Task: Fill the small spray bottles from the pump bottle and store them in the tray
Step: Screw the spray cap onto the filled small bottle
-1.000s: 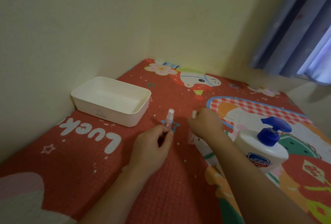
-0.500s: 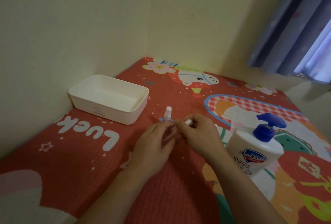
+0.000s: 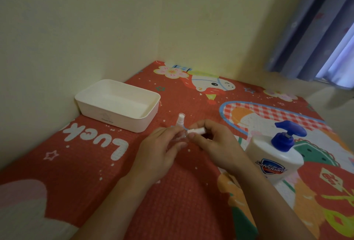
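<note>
My left hand (image 3: 161, 149) grips the clear body of a small spray bottle (image 3: 181, 137) held on its side above the mat. My right hand (image 3: 214, 142) pinches that bottle's white spray top (image 3: 195, 131) at its right end. A second small spray bottle (image 3: 180, 119) stands upright on the mat just behind my fingers. The white pump bottle (image 3: 275, 159) with a blue pump head stands to the right of my right wrist. An empty white tray (image 3: 118, 104) sits at the back left by the wall.
Everything rests on a red cartoon-printed mat (image 3: 92, 172) pushed into a wall corner. A purple curtain (image 3: 318, 29) hangs at the upper right beyond the mat's far edge.
My hands came together: the right hand moved left to the bottle held by the left hand and now grips its white top. The view shifted slightly; the standing bottle stayed in place.
</note>
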The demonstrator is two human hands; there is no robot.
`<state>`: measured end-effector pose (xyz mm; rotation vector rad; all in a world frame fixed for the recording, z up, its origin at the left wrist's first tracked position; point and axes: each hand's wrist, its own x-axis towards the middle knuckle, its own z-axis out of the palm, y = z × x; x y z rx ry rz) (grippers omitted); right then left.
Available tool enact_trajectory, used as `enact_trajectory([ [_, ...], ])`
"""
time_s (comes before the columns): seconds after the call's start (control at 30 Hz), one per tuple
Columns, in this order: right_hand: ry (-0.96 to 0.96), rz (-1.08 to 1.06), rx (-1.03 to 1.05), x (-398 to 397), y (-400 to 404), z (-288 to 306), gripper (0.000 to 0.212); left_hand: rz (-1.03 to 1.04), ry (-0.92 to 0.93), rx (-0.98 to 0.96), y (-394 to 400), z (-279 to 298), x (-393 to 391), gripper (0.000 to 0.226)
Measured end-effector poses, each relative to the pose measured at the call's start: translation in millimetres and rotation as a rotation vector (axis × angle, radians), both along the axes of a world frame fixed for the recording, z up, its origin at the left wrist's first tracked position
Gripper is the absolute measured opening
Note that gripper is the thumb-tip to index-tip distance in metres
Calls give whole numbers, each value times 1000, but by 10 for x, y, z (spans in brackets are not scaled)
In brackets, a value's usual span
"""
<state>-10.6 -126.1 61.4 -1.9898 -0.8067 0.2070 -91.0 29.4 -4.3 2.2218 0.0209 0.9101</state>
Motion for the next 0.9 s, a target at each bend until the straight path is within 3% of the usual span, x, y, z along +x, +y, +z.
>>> enact_trajectory([
  [0.13,40,55,31,-40,-25,46,34,30,-3,56,-15,-27,24,35],
  [0.23,104,-137,4,-87,80,52,34,49,10,91,-16,-42,37,34],
  [0.33,101,-258,-122,-73,136,31,58,48,-12,100,-2,-48,30,34],
  [0.4,67,-243,-127,-83,117,25,50,48,-9,111,4,-48,25,35],
  [0.53,109,-62,6,-67,15,26,5,61,-1,115,17,-60,36,36],
  [0.67,170,9,58,-75,18,-9,44,82,-1,112,22,-70,42,37],
  [0.9,212,-215,-14,-133,136,41,45,80,1,128,35,-71,34,33],
])
